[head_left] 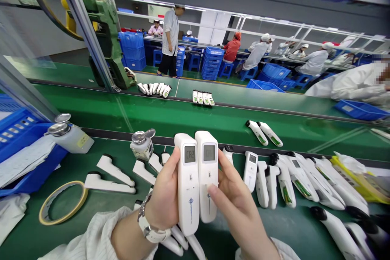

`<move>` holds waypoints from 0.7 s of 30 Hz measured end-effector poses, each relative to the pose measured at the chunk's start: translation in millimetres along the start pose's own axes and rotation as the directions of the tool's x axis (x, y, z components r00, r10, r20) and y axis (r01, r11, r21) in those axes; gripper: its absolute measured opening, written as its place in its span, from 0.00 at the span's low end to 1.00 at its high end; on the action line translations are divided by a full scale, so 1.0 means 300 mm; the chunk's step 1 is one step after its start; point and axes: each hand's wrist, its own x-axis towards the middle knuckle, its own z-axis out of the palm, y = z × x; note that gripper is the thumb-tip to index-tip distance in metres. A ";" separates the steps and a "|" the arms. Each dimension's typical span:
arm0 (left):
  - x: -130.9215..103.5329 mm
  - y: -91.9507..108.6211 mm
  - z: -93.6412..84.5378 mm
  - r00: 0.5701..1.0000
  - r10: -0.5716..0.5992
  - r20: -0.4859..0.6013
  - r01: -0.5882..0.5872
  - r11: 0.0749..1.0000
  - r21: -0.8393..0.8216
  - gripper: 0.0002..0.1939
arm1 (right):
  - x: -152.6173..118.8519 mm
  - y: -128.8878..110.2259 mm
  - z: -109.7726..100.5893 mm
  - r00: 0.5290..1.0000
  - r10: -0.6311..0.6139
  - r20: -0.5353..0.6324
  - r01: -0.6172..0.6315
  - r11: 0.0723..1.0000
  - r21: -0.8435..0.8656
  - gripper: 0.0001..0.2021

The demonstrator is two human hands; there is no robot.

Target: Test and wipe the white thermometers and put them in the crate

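Observation:
Two white infrared thermometers stand side by side in front of me, their small grey screens facing my eyes. Around the left thermometer (188,195) my left hand (163,195) is closed, and its screen shows characters. My right hand (236,199) grips the right thermometer (208,174), with the thumb resting on its front below the screen. The characters on that second screen are faint. Under and behind my hands, more white thermometers (144,172) lie on the green bench, partly hidden by my hands and wrists.
Several thermometers (284,180) line the bench at right, beside a yellow bag (359,178). At left are a tape roll (63,203), dispenser bottles (71,138) and a blue bin (33,170). A green conveyor belt (170,113) crosses beyond; people work in the background.

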 end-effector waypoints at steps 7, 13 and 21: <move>0.004 -0.038 -0.005 0.998 0.056 -0.033 -0.057 0.998 -0.009 0.27 | 0.050 0.042 0.001 0.975 -0.107 -0.197 0.057 0.968 -0.246 0.20; 0.013 -0.037 -0.009 0.999 0.040 -0.015 -0.040 0.999 -0.010 0.28 | 0.081 0.053 -0.016 0.949 -0.140 -0.282 0.058 0.958 -0.280 0.20; 0.022 -0.025 -0.012 0.984 0.151 -0.092 -0.146 0.987 0.060 0.20 | 0.064 0.080 -0.022 0.983 -0.076 -0.165 0.062 0.994 -0.085 0.24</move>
